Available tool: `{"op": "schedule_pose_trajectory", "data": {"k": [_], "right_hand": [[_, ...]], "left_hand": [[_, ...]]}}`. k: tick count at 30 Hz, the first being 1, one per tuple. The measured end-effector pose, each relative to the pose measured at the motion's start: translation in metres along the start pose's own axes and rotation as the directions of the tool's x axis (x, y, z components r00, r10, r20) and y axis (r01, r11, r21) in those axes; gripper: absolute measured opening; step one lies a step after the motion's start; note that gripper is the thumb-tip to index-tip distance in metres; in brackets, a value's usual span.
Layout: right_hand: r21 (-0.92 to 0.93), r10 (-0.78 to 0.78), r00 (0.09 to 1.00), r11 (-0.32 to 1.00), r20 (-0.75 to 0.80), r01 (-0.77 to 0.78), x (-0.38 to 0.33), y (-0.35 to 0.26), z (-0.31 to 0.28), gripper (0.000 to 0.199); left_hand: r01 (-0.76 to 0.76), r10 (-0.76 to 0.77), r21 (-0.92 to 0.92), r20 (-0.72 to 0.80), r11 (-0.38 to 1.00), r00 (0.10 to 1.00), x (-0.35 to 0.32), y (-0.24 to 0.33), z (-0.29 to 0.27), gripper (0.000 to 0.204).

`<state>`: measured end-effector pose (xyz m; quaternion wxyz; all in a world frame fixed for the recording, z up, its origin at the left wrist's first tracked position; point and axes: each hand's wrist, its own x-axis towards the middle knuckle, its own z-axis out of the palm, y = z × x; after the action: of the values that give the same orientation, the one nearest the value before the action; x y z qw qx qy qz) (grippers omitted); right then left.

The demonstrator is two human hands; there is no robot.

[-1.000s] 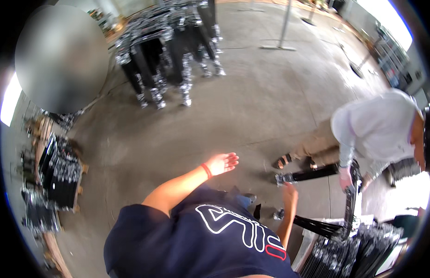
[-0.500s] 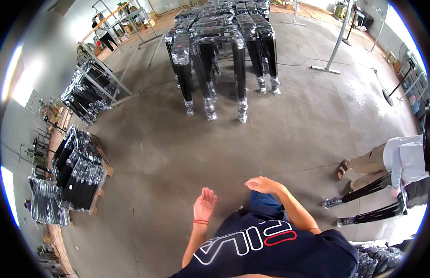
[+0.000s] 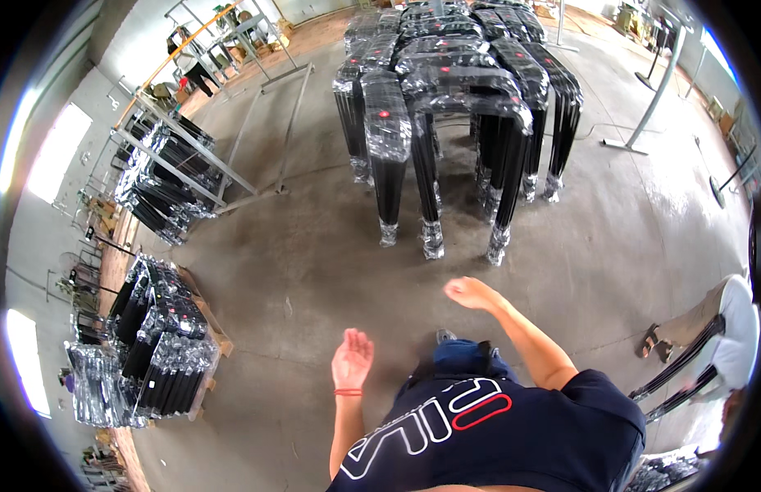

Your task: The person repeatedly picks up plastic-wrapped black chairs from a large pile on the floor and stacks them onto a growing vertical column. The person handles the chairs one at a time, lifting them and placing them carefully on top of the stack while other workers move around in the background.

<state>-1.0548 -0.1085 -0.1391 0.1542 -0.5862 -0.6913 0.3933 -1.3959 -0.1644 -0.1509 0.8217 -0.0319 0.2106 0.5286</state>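
My left hand (image 3: 353,359), with a red band at the wrist, is raised over the floor, palm showing and fingers stretched out, holding nothing. Farther forward and to the right, my right hand (image 3: 471,293) is also empty. Its fingers are loosely bent and slightly blurred. Ahead stand several black U-shaped frames (image 3: 386,123) packed in clear plastic film, their wrapped legs on the floor. Their near legs are closest to my right hand, and neither hand touches them.
At the left, a wooden pallet (image 3: 221,328) bears more wrapped black frames. Behind it, others lean on a grey metal rack (image 3: 241,182). A person in a light top (image 3: 735,336) handles black frames at the right. A grey metal stand (image 3: 626,148) rises at the far right.
The standing wrapped frames ahead now look larger and nearer, and sit farther right. My right hand has swung forward. The person at the right appears closer to the view's edge.
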Motion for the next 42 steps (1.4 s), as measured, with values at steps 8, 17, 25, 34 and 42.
{"op": "schedule_pose_trajectory", "data": {"k": [8,17,25,34,42], "right_hand": [[0.067,-0.340,0.882,0.939,0.326,0.337,0.262,-0.158,-0.029,0.033],[0.077,-0.078,0.971,0.995,0.225,0.062,0.516,-0.216,-0.057,0.032],[0.262,0.070,0.988,0.964,-0.136,-0.033,0.693,-0.206,-0.111,0.032],[0.263,0.125,0.850,0.965,-0.512,0.016,0.953,-0.167,-0.282,0.028],[0.169,0.356,0.643,0.927,-0.677,-0.336,1.204,-0.117,-0.461,0.059]], "left_hand": [[-0.211,0.207,-0.367,-0.051,0.906,0.977,0.098,0.167,-0.018,0.027],[-0.094,0.122,-0.124,0.238,0.988,0.964,0.379,0.454,0.093,0.029],[0.268,-0.288,0.105,0.405,0.958,0.868,0.666,0.530,0.257,0.023],[0.365,-0.413,0.206,0.302,0.908,0.859,0.907,0.637,0.339,0.025],[0.499,-0.502,0.121,0.400,0.858,0.767,1.119,0.689,0.420,0.028]]}}
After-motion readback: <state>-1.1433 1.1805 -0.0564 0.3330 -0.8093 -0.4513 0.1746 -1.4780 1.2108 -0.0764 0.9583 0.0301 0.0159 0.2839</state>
